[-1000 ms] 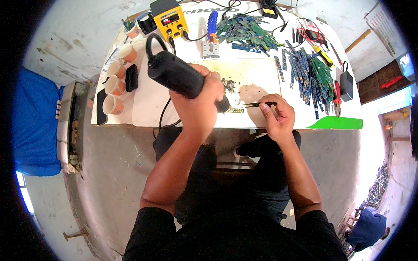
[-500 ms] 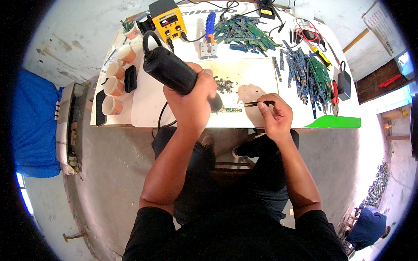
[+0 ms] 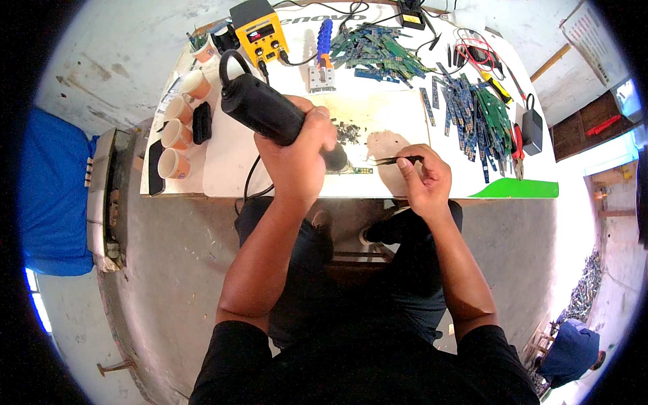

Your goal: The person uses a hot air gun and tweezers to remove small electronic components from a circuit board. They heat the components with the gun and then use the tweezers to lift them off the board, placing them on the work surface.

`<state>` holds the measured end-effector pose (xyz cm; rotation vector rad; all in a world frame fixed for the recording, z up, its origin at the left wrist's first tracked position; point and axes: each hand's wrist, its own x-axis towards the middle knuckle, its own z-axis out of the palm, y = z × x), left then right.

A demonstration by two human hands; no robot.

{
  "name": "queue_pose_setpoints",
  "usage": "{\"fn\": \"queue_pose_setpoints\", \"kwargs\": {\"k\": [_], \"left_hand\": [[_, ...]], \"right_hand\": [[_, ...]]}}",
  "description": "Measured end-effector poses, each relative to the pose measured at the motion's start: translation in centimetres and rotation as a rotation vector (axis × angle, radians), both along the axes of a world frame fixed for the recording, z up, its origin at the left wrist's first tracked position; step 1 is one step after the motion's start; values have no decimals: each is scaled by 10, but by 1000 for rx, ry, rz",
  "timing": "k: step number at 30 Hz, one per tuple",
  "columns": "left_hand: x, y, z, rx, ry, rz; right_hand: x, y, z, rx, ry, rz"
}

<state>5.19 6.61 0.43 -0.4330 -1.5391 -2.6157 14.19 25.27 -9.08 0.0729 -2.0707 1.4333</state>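
Note:
My left hand (image 3: 302,152) is wrapped round a black hot-air gun (image 3: 262,109), held tilted above the table's front part. Its nozzle end is partly hidden by the hand. In my right hand (image 3: 428,177) is a pair of black tweezers (image 3: 398,160), pinched between thumb and fingers, tips pointing left. Between the hands a small circuit board strip (image 3: 358,170) lies near the front edge, its left end covered by the gun. Just beyond it are many tiny dark chips (image 3: 349,132) in a loose heap.
A yellow rework station (image 3: 260,34) stands at the back left, near several paper cups (image 3: 177,135). Piles of circuit board strips (image 3: 378,54) lie at the back and right. Red-handled pliers (image 3: 518,152) rest at the right edge. Another person (image 3: 570,351) is at far lower right.
Almost nothing differs. Both hands keep their places and grips, and the whole view has shifted very slightly.

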Motion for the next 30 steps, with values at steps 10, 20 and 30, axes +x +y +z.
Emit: {"fn": "queue_pose_setpoints", "kwargs": {"k": [10,20,30], "left_hand": [[7,3,-5,-29,81,-72],[6,4,-9,-14,115,-95],[4,8,-14,56,86,-71]], "right_hand": [[3,1,-3,-22,-34,11],[0,-1,0,-14,19,-32],[-1,-1,-3,-27,27,-34]]}}
